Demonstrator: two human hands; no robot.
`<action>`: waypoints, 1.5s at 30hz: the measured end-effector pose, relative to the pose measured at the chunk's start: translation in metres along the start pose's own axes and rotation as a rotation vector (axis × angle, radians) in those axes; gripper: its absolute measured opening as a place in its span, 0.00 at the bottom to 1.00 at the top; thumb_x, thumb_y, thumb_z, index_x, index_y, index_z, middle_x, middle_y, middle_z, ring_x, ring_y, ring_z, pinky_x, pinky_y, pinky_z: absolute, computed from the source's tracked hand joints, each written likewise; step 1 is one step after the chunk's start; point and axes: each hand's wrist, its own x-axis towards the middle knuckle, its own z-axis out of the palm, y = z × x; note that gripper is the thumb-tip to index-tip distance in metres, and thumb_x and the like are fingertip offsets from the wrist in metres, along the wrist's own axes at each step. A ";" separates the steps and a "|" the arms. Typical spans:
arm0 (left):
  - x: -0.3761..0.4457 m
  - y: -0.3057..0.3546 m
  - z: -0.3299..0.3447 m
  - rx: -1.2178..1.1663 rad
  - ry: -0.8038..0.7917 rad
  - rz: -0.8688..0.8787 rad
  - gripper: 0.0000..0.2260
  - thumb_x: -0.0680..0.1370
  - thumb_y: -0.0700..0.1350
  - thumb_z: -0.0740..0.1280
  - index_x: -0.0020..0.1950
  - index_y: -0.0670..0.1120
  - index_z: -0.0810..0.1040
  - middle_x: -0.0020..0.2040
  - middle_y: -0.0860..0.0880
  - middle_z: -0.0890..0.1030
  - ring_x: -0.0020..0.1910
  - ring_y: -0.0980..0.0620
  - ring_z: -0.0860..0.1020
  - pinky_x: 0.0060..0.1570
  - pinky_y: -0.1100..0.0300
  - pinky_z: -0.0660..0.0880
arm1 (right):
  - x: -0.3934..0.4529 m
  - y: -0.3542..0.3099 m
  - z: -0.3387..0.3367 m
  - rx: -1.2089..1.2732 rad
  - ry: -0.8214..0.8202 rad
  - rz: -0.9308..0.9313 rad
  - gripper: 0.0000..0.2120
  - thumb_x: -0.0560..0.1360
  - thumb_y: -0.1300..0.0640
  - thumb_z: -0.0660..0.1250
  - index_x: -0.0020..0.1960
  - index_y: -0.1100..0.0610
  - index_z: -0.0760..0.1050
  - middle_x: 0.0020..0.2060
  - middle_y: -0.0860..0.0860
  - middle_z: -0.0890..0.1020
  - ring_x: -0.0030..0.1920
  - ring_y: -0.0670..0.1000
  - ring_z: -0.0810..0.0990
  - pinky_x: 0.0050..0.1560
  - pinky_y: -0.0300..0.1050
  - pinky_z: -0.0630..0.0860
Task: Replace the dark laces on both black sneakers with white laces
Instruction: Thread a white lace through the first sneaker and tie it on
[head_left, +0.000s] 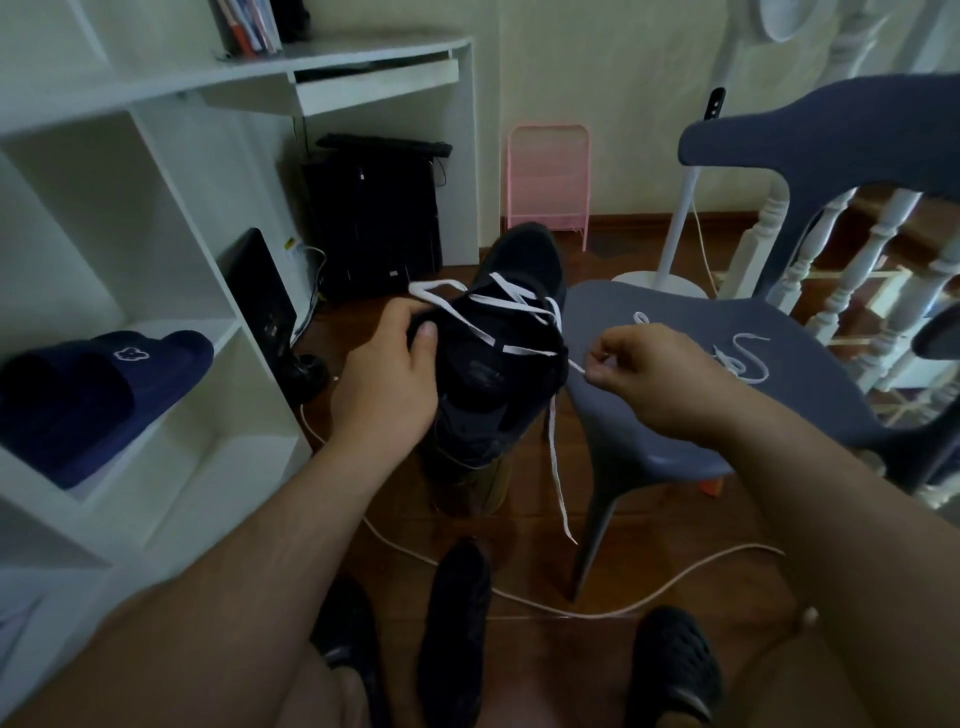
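White lace mid-threading on a black sneaker, both hands busy.

Right hand (644, 369) pinches the white lace (511, 304) by its end — grip clamped on it just beside the black sneaker (498, 353), which the left hand (387, 374) grips by its side, held up over the floor. A second white lace (743, 358) lies on the grey chair (675, 415) seat; another black sneaker (457, 623) rests on the floor below.

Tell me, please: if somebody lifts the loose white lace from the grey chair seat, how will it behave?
The spare white lace will probably hang limp: it lies in loose curls on the chair seat. It looks thin and flat, so likely very light. One end may trail or snag when lifted.
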 end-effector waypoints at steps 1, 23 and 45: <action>0.003 -0.002 -0.002 -0.006 0.023 -0.013 0.08 0.87 0.55 0.57 0.65 0.60 0.72 0.48 0.57 0.80 0.49 0.50 0.80 0.50 0.43 0.80 | 0.001 0.006 -0.003 -0.121 -0.041 0.059 0.05 0.82 0.55 0.66 0.48 0.46 0.78 0.45 0.48 0.81 0.45 0.46 0.78 0.43 0.44 0.71; 0.007 -0.013 0.004 -0.088 -0.033 -0.023 0.12 0.86 0.55 0.62 0.69 0.55 0.73 0.50 0.61 0.78 0.49 0.62 0.78 0.44 0.61 0.74 | -0.001 -0.020 0.025 0.247 0.132 -0.036 0.08 0.83 0.52 0.65 0.46 0.50 0.78 0.35 0.47 0.80 0.33 0.42 0.78 0.32 0.33 0.74; 0.004 0.008 0.001 -0.537 -0.428 -0.472 0.09 0.85 0.48 0.68 0.56 0.46 0.86 0.46 0.49 0.89 0.46 0.50 0.88 0.51 0.54 0.84 | -0.008 -0.021 0.002 0.247 0.241 -0.069 0.16 0.86 0.58 0.59 0.70 0.48 0.78 0.49 0.42 0.84 0.46 0.41 0.81 0.52 0.43 0.78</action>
